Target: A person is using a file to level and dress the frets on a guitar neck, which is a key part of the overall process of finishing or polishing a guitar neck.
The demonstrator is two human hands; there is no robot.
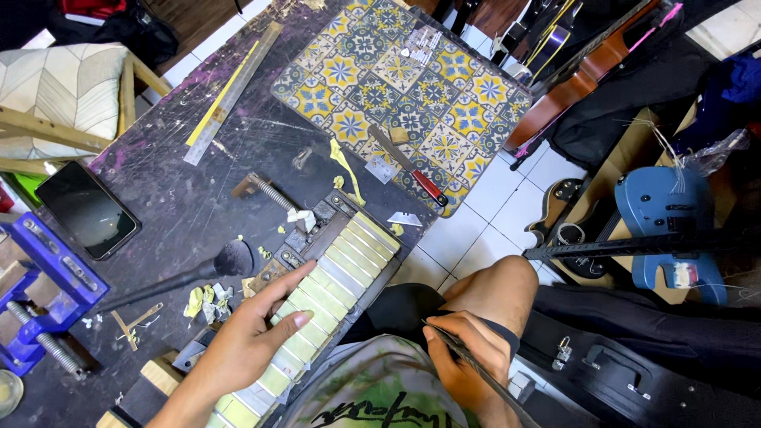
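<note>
Yellow-green taped guitar neck (337,273) lying diagonally on dark bench (182,198), clamped near its head. Left hand (254,337) spread flat on the frets, fingers loose, gripping nothing. Right hand (464,353) closed round a thin dark file (476,368) above the knee. Neck probably stiff, light, frets and edges delicate; best steadied by its sides, not the tape.

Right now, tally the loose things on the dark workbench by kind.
Phone: 1
Metal ruler: 1
Round brush: 1
Patterned tile: 1
Red-handled knife: 1
Blue vise: 1
Total: 6
</note>
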